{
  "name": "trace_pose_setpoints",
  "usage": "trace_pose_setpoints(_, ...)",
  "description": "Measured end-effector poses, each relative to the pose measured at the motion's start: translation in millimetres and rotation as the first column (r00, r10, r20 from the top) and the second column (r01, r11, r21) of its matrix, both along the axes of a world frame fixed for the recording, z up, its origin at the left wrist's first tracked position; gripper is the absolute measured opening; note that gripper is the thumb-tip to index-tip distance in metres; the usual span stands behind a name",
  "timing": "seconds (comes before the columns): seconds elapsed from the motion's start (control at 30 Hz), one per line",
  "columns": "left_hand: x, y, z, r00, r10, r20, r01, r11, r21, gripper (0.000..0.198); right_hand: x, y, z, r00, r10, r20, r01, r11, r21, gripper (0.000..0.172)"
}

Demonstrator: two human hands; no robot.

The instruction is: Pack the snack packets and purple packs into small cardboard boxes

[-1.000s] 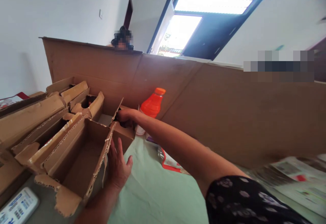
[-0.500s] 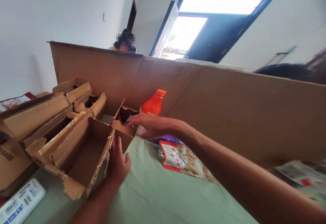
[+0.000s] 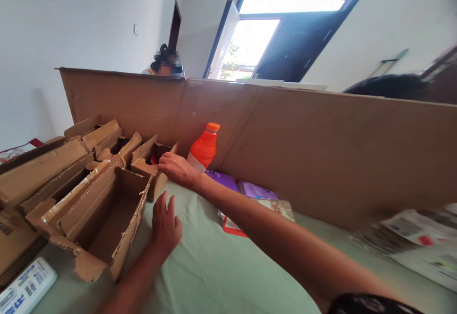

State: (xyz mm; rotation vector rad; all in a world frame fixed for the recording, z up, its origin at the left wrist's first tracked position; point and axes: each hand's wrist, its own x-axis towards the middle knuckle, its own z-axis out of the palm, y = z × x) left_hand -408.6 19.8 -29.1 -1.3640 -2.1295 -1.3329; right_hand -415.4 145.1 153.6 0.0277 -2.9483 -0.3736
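Note:
A small open cardboard box (image 3: 145, 165) stands at the back, and something dark and red shows inside it. My right hand (image 3: 178, 169) is closed over the box's right side wall, with the fingertips curled at its top edge and partly hidden. Just in front, my left hand (image 3: 166, 223) hovers over the green cloth, its fingers apart and empty. To its left lies a larger open cardboard box (image 3: 107, 219) with torn edges and a bare inside. An orange bottle (image 3: 204, 148) with a pale label leans beyond my right hand.
Several narrow cardboard boxes (image 3: 46, 164) crowd the left. A white pack with blue print (image 3: 28, 285) lies at front left. Purple packs (image 3: 257, 191) and a red-edged pouch (image 3: 233, 227) lie under my right forearm. A tall cardboard panel (image 3: 321, 147) closes the back; a person (image 3: 166, 62) is behind it.
The small box has shifted left against the neighbouring boxes, with my right hand moving along. My left hand has come away from the box's side. The view has turned slightly right.

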Motion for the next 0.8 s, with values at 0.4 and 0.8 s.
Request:
trace_pose_setpoints(0.4, -18.5, 60.4, -22.3, 0.935, 0.026, 0.354, -0.049, 0.997, 0.056, 0.077, 6.7, 15.3, -14.2, 0.979, 0.201, -0.021, -0.202, 0.978, -0.054, 0.026)
trace_pose_setpoints(0.8, -25.2, 55.3, -20.7, 0.831, 0.003, 0.556, -0.095, 0.986, 0.137, 0.085, -52.4, -11.5, 61.3, 0.947, -0.263, 0.184, 0.285, 0.952, -0.108, 0.033)
